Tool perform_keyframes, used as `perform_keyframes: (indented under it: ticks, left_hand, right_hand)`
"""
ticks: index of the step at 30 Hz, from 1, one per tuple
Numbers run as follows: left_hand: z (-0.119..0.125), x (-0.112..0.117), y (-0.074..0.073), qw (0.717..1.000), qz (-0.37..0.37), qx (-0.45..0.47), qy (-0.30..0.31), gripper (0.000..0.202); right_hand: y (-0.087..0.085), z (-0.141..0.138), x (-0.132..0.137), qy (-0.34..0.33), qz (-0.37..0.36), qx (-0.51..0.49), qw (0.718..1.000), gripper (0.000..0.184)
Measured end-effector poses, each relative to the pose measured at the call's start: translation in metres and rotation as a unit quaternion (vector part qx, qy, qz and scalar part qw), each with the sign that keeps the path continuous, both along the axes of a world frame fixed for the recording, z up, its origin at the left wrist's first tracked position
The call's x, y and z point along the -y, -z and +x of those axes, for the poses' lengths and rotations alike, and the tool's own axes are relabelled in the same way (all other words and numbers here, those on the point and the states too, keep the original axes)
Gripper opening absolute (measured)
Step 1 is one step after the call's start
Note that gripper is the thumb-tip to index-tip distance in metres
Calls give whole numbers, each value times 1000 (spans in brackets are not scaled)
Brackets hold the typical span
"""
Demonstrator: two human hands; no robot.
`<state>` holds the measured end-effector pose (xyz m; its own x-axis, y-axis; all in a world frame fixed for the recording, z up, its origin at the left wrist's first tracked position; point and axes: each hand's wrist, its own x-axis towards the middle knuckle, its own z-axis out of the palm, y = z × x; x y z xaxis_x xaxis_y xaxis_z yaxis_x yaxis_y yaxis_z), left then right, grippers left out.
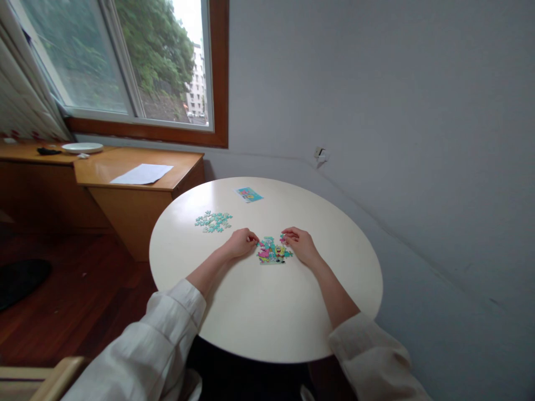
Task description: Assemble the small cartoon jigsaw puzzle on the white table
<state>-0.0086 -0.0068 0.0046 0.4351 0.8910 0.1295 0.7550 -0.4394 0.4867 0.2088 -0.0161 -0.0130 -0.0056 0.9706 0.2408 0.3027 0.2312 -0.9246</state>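
Note:
A partly joined colourful jigsaw puzzle [273,252] lies on a round cream table [259,312]. My left hand [239,243] rests at the puzzle's left edge, fingers curled and pinched on a small piece at its top left corner. At the top right edge, my right hand [301,245] has its fingers bent down onto a piece. A loose heap of teal puzzle pieces [213,221] sits to the left, apart from both hands.
A small picture card [249,194] lies at the table's far side. A wooden desk [137,189] under the window carries a sheet of paper [142,174] and a white plate [82,147]. A grey wall runs close on the right. A chair edge [45,376] shows lower left.

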Motion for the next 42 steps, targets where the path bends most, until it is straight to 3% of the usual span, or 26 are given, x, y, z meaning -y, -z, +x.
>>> perform_keyframes:
  ticks: [9,18,23,42]
  left_hand:
    - [-1,-1,3,1000,0,6,16,29]
    - [0,-1,4,999,3,-8,31,30]
    - [0,1,1,999,1,-14,36,29]
    - [0,1,2,998,11,-21,55,31]
  right_hand:
    - [3,-14,1,-22,43,5,999,19]
    - [-3,-32,12,-48,44,83,994,16]
    - [-5,-39,18,-90,29,79,992,11]
    - [3,-38,16,-124,1,78,989,12]
